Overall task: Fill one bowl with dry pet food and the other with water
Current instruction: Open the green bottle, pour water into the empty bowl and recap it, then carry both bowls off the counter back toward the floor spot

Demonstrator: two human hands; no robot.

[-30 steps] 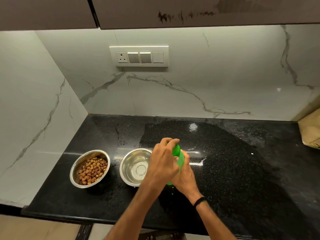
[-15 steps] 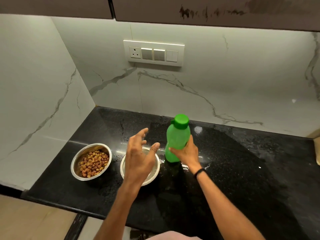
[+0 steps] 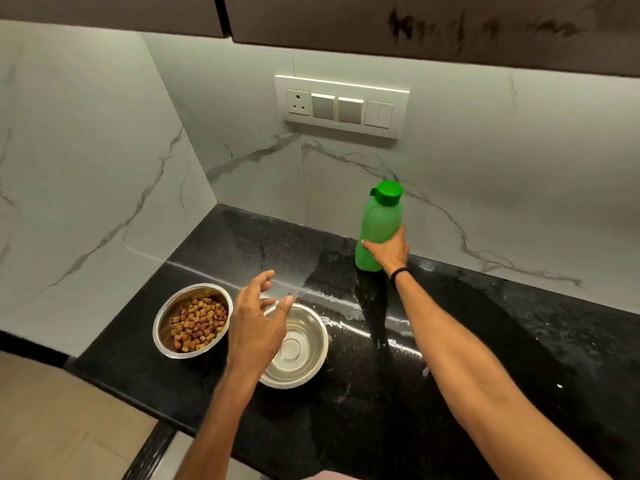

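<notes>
Two steel bowls sit on the black counter [image 3: 485, 358]. The left bowl [image 3: 162, 327] holds brown dry pet food [image 3: 199, 323]. The right bowl [image 3: 308, 348] has clear water in it, and my left hand [image 3: 258, 323] hovers over its left side with relaxed, spread fingers, holding nothing. A green bottle [image 3: 379, 220] with its green cap on stands upright near the back wall. My right hand [image 3: 389, 251] grips the bottle's lower body.
A white switch panel [image 3: 341, 105] is mounted on the marble back wall. Dark cabinets hang overhead. Water streaks and droplets lie on the counter between the right bowl and the bottle. The counter's front edge runs below the bowls.
My left hand let go of the bottle cap and drew back over the right bowl. My right hand carried the capped bottle away from the bowl to the back of the counter.
</notes>
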